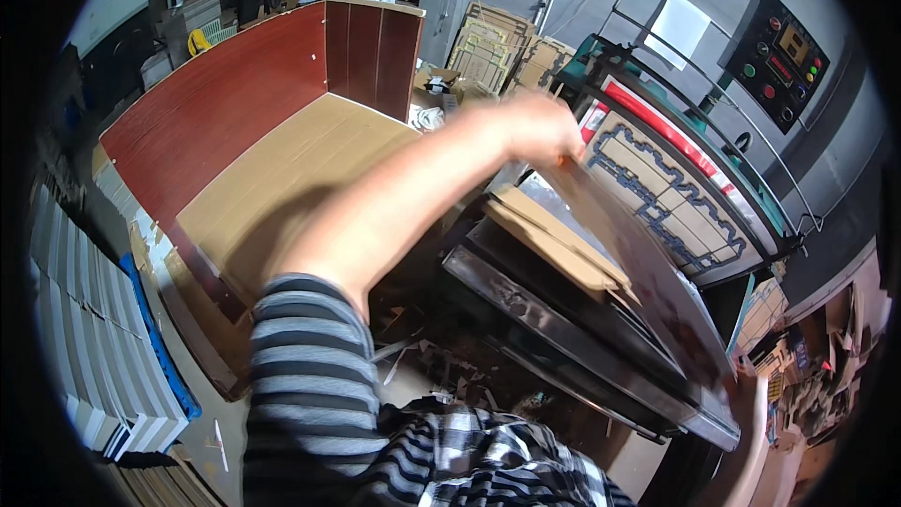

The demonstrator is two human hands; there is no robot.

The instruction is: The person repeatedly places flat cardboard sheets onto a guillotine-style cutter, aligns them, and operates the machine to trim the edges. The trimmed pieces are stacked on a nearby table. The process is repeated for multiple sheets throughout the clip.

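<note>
My left hand [540, 127], blurred by motion, is closed on the far left corner of a thin, dark brown, glossy sheet [648, 272]. The sheet is tilted over the bed of a press-like cutting machine [526, 305]. At the sheet's near right corner is my right hand [748, 404], its fingers on the edge and partly hidden. Flat brown cardboard pieces [558, 239] lie on the bed, left of the sheet. Behind it leans a die board [662, 192] with dark blue strips in a jagged outline, fixed to the machine's upright plate.
To the left stands a large low platform [291, 155] with red-brown side panels [225, 108]. Stacked grey-white sheets [94, 319] are at far left. A control box [777, 61] hangs at upper right, above metal rails. Cardboard scraps [817, 366] pile up at right, with more on the floor.
</note>
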